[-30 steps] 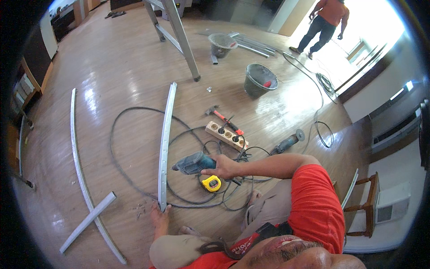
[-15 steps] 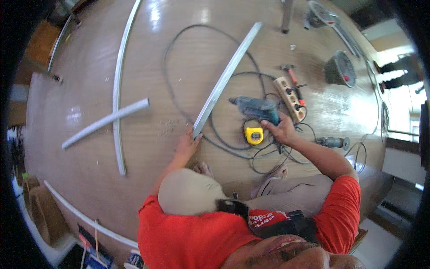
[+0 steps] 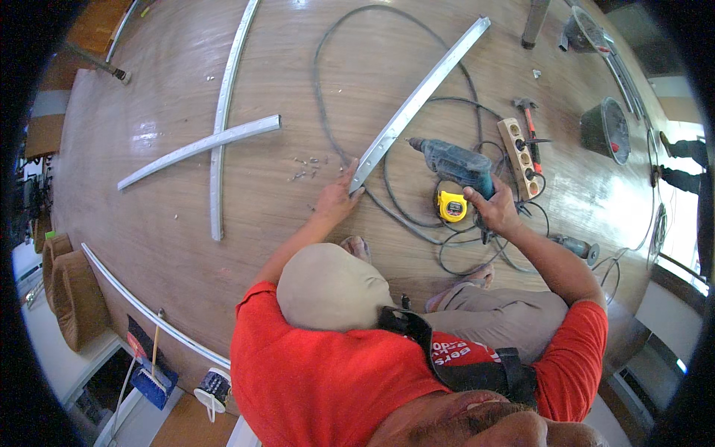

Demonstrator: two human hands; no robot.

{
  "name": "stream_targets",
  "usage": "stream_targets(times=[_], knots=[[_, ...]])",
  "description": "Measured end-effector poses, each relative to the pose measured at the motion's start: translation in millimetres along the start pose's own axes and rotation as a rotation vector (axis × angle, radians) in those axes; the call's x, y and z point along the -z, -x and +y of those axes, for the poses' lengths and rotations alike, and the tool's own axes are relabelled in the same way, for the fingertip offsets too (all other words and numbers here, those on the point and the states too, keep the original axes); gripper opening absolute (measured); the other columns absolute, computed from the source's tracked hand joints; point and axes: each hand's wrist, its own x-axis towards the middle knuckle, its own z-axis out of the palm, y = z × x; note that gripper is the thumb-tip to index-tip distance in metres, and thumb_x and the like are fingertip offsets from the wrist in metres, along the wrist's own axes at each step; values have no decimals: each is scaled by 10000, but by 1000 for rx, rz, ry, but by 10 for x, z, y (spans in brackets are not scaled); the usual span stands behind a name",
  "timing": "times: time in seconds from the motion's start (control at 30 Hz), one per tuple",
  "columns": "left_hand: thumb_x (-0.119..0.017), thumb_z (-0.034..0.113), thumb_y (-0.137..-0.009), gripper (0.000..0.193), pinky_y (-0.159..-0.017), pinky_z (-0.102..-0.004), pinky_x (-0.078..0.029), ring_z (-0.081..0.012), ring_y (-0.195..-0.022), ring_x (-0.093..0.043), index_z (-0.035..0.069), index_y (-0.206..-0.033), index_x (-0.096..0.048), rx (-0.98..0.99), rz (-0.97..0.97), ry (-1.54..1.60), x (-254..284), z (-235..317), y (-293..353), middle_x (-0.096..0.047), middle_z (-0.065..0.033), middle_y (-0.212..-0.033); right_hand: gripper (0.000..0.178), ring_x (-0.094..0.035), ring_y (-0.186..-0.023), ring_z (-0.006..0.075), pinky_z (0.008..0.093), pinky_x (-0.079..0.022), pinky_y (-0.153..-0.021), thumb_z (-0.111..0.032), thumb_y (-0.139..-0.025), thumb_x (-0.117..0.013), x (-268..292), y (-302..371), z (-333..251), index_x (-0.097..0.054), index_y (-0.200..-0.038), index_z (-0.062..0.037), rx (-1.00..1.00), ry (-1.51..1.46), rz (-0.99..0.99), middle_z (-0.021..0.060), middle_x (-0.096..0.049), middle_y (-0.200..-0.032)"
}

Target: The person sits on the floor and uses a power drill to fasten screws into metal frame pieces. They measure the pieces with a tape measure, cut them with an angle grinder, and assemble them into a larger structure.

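Against a glossy, wood-grained floor (image 3: 160, 238), a long, dimpled metal strip (image 3: 421, 102) toward 1 o'clock is gripped at its near end by the left hand (image 3: 337, 197). At 2 o'clock, a dusty, teal-bodied drill (image 3: 456, 165) is clasped by the right hand (image 3: 496, 211); a boxy yellow tape measure (image 3: 452, 206) is seen at 3 o'clock.

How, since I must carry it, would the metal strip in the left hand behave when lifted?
The metal strip is probably stiff, looking folded along its length. It may feel light, being slender. Held by the left hand near one end, it may dip or swing at the other.
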Motion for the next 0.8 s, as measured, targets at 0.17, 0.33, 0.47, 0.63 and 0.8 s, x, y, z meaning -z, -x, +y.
stream_targets(times=[0.17, 0.33, 0.47, 0.63, 0.8], knots=[[-725, 302, -926, 886, -879, -540, -551, -462, -1041, -683, 205, -1646, -218, 30, -71, -92, -32, -47, -26, -631, -307, -1301, 512, -693, -956, 203, 370, -545, -878, -353, -926, -786, -13, -44, 37, -651, -1224, 42, -42, -25, -29, 149, -749, -1048], [-714, 231, -911, 889, -874, -553, -544, -481, -1008, -673, 160, -1643, -215, -8, -24, -138, -72, -73, -10, -625, -321, -1285, 520, -692, -960, 207, 368, -545, -887, -348, -924, -787, -42, -51, 56, -648, -1241, 40, -35, -35, -4, 149, -750, -1048], [-700, 212, -910, 879, -883, -548, -543, -487, -1029, -666, 122, -1637, -214, -53, -7, -73, -101, -105, -17, -629, -316, -1281, 502, -685, -931, 192, 366, -544, -866, -348, -921, -789, -35, -55, 37, -657, -1224, 30, -2, -9, -16, 140, -753, -1035], [-688, 198, -916, 858, -872, -533, -551, -496, -1037, -664, 99, -1631, -223, -30, -42, -72, -112, -116, -39, -642, -304, -1270, 487, -673, -886, 171, 356, -541, -826, -368, -915, -792, -50, -85, 12, -675, -1185, 21, -32, 34, -30, 113, -752, -1000], [-702, 185, -894, 891, -991, -500, -519, -453, -1146, -618, 77, -1627, -208, -13, -79, -66, -73, -87, -45, -630, -283, -1277, 486, -670, -885, 161, 345, -538, -826, -379, -912, -793, -82, -118, 6, -682, -1176, 13, 14, -7, -10, 103, -751, -993]])
